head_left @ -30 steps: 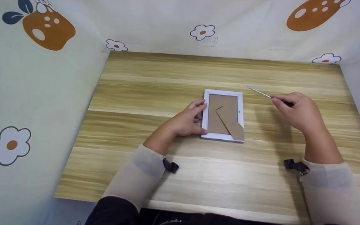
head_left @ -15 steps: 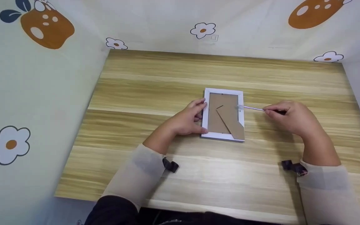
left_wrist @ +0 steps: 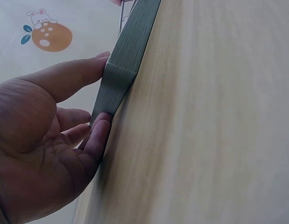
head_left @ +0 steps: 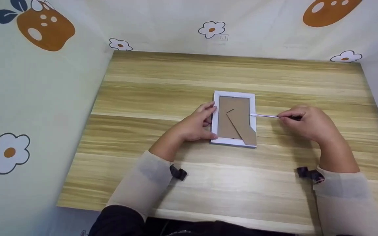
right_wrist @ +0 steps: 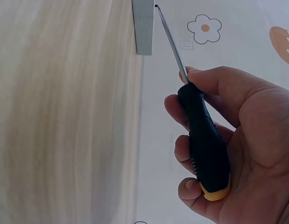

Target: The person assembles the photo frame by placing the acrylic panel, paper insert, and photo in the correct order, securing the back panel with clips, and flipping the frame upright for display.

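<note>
A white picture frame lies back side up on the table, with a brown backing board and a brown stand flap on it. My left hand grips its left side, thumb at the near left corner and fingers along the side edge. In my right hand is a screwdriver with a black handle and yellow end, pinched near the shaft. Its shaft points left. The tip is at the right border of the frame, by the board's edge; actual contact there is hard to tell.
The wooden table runs up to patterned cloth walls at the back and sides. A black wrist camera sits on the left sleeve, another black camera on the right.
My right hand has brought the screwdriver down and left, from beyond the frame's far right corner to its right border. My left hand keeps its hold on the frame.
</note>
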### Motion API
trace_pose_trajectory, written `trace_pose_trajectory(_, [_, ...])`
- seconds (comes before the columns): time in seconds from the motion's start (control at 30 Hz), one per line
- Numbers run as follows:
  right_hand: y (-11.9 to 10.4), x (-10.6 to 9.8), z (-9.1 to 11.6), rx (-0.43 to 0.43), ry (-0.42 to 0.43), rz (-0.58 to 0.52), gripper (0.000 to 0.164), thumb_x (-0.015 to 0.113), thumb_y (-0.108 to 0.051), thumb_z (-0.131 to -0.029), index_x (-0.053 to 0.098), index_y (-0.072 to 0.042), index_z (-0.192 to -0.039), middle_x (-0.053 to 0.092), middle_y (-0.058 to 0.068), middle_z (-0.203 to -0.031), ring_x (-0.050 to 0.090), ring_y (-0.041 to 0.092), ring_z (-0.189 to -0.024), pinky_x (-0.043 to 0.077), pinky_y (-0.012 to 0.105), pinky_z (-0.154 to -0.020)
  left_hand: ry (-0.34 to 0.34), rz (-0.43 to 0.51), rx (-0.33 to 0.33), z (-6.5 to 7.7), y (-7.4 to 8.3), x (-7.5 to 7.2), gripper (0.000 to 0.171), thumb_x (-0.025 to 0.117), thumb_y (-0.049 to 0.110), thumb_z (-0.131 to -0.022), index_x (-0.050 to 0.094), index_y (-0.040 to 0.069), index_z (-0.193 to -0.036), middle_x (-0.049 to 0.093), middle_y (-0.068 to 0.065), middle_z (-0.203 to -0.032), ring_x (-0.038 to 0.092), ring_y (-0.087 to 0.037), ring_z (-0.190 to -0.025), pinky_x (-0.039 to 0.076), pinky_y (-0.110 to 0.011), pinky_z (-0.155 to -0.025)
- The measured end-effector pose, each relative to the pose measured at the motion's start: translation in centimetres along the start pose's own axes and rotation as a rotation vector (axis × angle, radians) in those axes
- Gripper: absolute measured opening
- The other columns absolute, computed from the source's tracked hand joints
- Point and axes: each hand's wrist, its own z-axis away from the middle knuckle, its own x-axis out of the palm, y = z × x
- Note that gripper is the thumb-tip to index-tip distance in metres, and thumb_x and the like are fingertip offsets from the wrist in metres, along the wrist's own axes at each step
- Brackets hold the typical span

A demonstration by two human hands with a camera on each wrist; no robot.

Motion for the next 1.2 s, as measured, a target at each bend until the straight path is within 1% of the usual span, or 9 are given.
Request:
trace_pose_trajectory(0.1, [0.02, 0.11, 0.0, -0.008, -0.005, -0.005, 0.018, 0.073, -0.034, -0.102, 0.085, -0.029, -0.114, 0.08, 0.011, -0.122, 0.068, 0.026, -0.112, 0.046, 0.019, -0.082, 0.001, -0.004, 0.002, 0.05, 0.05, 0.0, 0.108, 0.091, 0.016, -0.086, 0.025, 0.012, -0.171, 0.007, 0.008, -0.181, 0.054, -0.029, -0.146, 0.047, -0.035, -0.124])
trace_pose_trajectory(0.33, [0.13, 0.21, 0.11, 0.007, -0.007, -0.01, 0.019, 0.073, -0.04, -0.101, 0.085, -0.031, -0.113, 0.079, 0.011, -0.125, 0.067, 0.023, -0.114, 0.046, 0.019, -0.086, -0.007, -0.013, -0.014, 0.02, -0.01, 0.09, 0.109, 0.091, 0.017, -0.086, 0.023, 0.014, -0.172, 0.005, 0.01, -0.182, 0.054, -0.027, -0.145, 0.047, -0.034, -0.124])
trace_pose_trajectory(0.4, [0.13, 0.22, 0.11, 0.01, -0.012, -0.009, 0.02, 0.073, -0.04, -0.101, 0.085, -0.03, -0.114, 0.079, 0.011, -0.126, 0.067, 0.025, -0.115, 0.048, 0.024, -0.088, -0.009, -0.027, -0.018, 0.0, -0.03, 0.11, 0.109, 0.091, 0.018, -0.086, 0.023, 0.015, -0.172, 0.005, 0.011, -0.182, 0.054, -0.027, -0.145, 0.047, -0.034, -0.124])
trace_pose_trajectory(0.53, [0.11, 0.25, 0.09, 0.012, -0.027, -0.005, 0.021, 0.071, -0.039, -0.102, 0.085, -0.029, -0.115, 0.078, 0.013, -0.128, 0.068, 0.031, -0.119, 0.051, 0.04, -0.094, -0.008, -0.044, -0.02, -0.03, -0.11, 0.14, 0.109, 0.091, 0.02, -0.086, 0.024, 0.016, -0.172, 0.004, 0.013, -0.182, 0.055, -0.027, -0.145, 0.048, -0.033, -0.123])
trace_pose_trajectory(0.63, [0.1, 0.28, 0.03, 0.015, -0.042, -0.003, 0.023, 0.07, -0.04, -0.103, 0.084, -0.029, -0.117, 0.077, 0.013, -0.129, 0.068, 0.033, -0.121, 0.051, 0.048, -0.097, -0.006, -0.052, -0.021, -0.02, -0.11, 0.1, 0.109, 0.091, 0.02, -0.086, 0.024, 0.016, -0.172, 0.004, 0.013, -0.182, 0.055, -0.027, -0.145, 0.048, -0.033, -0.123])
trace_pose_trajectory(0.7, [0.09, 0.28, -0.01, 0.019, -0.051, -0.004, 0.024, 0.07, -0.04, -0.103, 0.084, -0.028, -0.118, 0.077, 0.012, -0.129, 0.067, 0.033, -0.121, 0.051, 0.049, -0.097, -0.007, -0.053, -0.022, -0.01, -0.11, 0.07, 0.109, 0.091, 0.02, -0.086, 0.024, 0.016, -0.172, 0.004, 0.013, -0.182, 0.055, -0.027, -0.145, 0.048, -0.033, -0.123])
trace_pose_trajectory(0.93, [-0.06, 0.27, -0.12, 0.0, -0.058, 0.0, 0.024, 0.07, -0.039, -0.104, 0.083, -0.025, -0.119, 0.078, 0.011, -0.124, 0.067, 0.03, -0.116, 0.051, 0.046, -0.094, -0.013, -0.054, -0.032, 0.03, 0.0, -0.05, 0.109, 0.091, 0.019, -0.086, 0.023, 0.017, -0.172, 0.004, 0.012, -0.182, 0.055, -0.028, -0.146, 0.048, -0.033, -0.123])
trace_pose_trajectory(1.1, [-0.3, 0.21, -0.01, -0.019, -0.054, 0.015, 0.024, 0.07, -0.036, -0.104, 0.083, -0.024, -0.119, 0.078, 0.01, -0.124, 0.068, 0.032, -0.117, 0.051, 0.049, -0.096, -0.01, -0.068, -0.025, 0.01, 0.02, -0.05, 0.109, 0.092, 0.02, -0.086, 0.024, 0.016, -0.172, 0.005, 0.011, -0.182, 0.056, -0.027, -0.144, 0.048, -0.033, -0.123])
trace_pose_trajectory(1.2, [-0.31, 0.25, 0.02, -0.037, -0.043, 0.027, 0.022, 0.07, -0.035, -0.104, 0.083, -0.024, -0.119, 0.079, 0.008, -0.121, 0.068, 0.028, -0.114, 0.051, 0.045, -0.094, -0.006, -0.058, -0.014, 0.05, 0.01, -0.03, 0.109, 0.091, 0.02, -0.086, 0.025, 0.014, -0.171, 0.006, 0.01, -0.183, 0.056, -0.027, -0.144, 0.048, -0.033, -0.123])
